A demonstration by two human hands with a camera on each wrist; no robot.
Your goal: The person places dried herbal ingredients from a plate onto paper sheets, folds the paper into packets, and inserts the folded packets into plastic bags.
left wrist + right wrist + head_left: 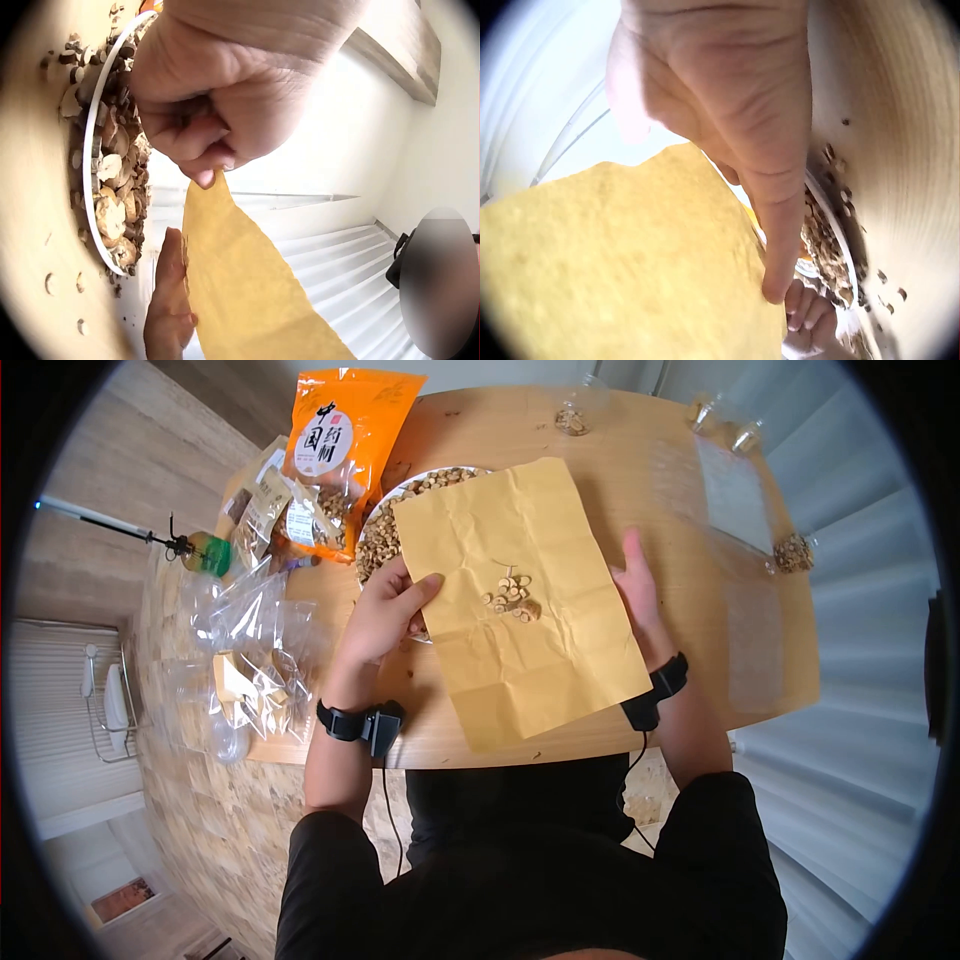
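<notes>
A creased sheet of brown kraft paper (pixel 530 660) is held up over the table, tilted. Near its middle lies a small heap of dried round slices (pixel 510 595). My left hand (pixel 385 610) pinches the paper's left edge, thumb on top and fingers curled beneath, as the left wrist view confirms. At the opposite edge is my right hand (pixel 640 585), thumb straight and raised; its other fingers are partly hidden behind the paper. In the right wrist view a straight finger (pixel 780 240) lies along the paper's edge. Behind the sheet stands a white plate (pixel 88 150) piled with brown dried slices (pixel 120 187).
An orange bag (pixel 390 410) with Chinese lettering stands at the back left, beside smaller packets (pixel 265 505). Clear plastic bags (pixel 250 620) and a green-based spray bottle (pixel 208 553) are on the left. Small jars (pixel 572 422) stand at the back, another jar (pixel 795 553) at the right edge. Loose slices (pixel 81 283) dot the table.
</notes>
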